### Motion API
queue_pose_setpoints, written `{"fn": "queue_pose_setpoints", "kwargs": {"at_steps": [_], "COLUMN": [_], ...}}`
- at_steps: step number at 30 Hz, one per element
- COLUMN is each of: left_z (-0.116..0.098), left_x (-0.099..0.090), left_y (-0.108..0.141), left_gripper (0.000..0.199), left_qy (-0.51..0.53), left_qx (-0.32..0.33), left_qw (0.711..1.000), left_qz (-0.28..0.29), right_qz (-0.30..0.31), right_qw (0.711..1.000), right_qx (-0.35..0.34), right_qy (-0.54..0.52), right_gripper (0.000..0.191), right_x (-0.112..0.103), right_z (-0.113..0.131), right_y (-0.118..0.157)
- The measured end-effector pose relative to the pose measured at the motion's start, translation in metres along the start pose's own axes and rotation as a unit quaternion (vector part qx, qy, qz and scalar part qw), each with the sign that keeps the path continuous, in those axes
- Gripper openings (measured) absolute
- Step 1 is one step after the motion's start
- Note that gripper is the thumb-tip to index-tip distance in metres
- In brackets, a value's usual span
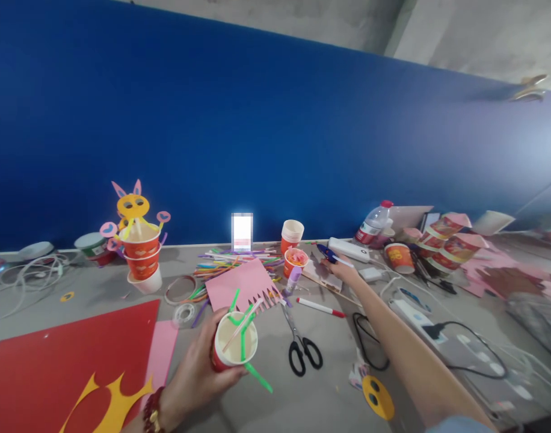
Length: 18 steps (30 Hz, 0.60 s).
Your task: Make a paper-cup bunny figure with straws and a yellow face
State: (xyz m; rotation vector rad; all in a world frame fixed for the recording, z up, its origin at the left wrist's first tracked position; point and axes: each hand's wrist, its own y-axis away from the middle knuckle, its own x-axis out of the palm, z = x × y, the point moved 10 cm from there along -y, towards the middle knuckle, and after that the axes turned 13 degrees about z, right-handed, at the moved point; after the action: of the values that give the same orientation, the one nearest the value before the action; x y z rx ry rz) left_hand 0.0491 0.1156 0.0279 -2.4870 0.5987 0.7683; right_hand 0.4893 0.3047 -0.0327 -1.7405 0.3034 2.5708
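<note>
My left hand (203,361) is wrapped around a red and white paper cup (220,355), held with its open top toward me. Green bendy straws (243,337) and a pinkish one stick out of it and cross over its rim. Farther off on the right, my right hand (341,267) closes on a dark blue tool with a pale stick, which looks like a glue gun (327,252); its grip is partly hidden. Between the hands lie black-handled scissors (298,346), a red-capped marker (320,307) and a purple glue stick (293,280). Pink fringed paper (243,282) lies beyond the cup.
At the back left stands a decorated stack of cups (142,258) with a yellow rabbit face. Red sheets (77,343) cover the left front. A power strip (420,325) with cables lies right of my arm, near a yellow face cutout (377,398). A co-worker's hand (505,281) is at far right.
</note>
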Motion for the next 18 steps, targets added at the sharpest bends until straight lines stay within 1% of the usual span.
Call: {"fn": "queue_pose_setpoints", "kwargs": {"at_steps": [3, 5, 9, 13, 18], "left_z": [-0.001, 0.000, 0.000, -0.002, -0.003], "left_x": [0.000, 0.001, 0.003, 0.002, -0.002], "left_y": [0.001, 0.002, 0.002, 0.002, 0.002], "left_gripper": [0.077, 0.077, 0.078, 0.077, 0.077], "left_qy": [-0.003, -0.003, 0.001, 0.005, 0.008], "left_qx": [0.000, -0.007, -0.014, -0.010, -0.009], "left_qw": [1.000, 1.000, 1.000, 1.000, 1.000], "left_qz": [-0.006, -0.005, 0.005, 0.005, -0.008], "right_qz": [-0.022, -0.027, -0.008, 0.007, 0.013], "right_qw": [0.999, 0.997, 0.993, 0.990, 0.987], "right_qx": [0.000, 0.004, -0.004, -0.037, -0.074], "right_qy": [0.037, 0.066, 0.117, 0.139, 0.144], "right_gripper": [0.031, 0.031, 0.032, 0.033, 0.026], "right_x": [-0.010, -0.012, 0.000, 0.011, 0.015], "right_z": [0.000, 0.003, 0.018, 0.034, 0.038], "right_y": [0.023, 0.039, 0.068, 0.080, 0.086]}}
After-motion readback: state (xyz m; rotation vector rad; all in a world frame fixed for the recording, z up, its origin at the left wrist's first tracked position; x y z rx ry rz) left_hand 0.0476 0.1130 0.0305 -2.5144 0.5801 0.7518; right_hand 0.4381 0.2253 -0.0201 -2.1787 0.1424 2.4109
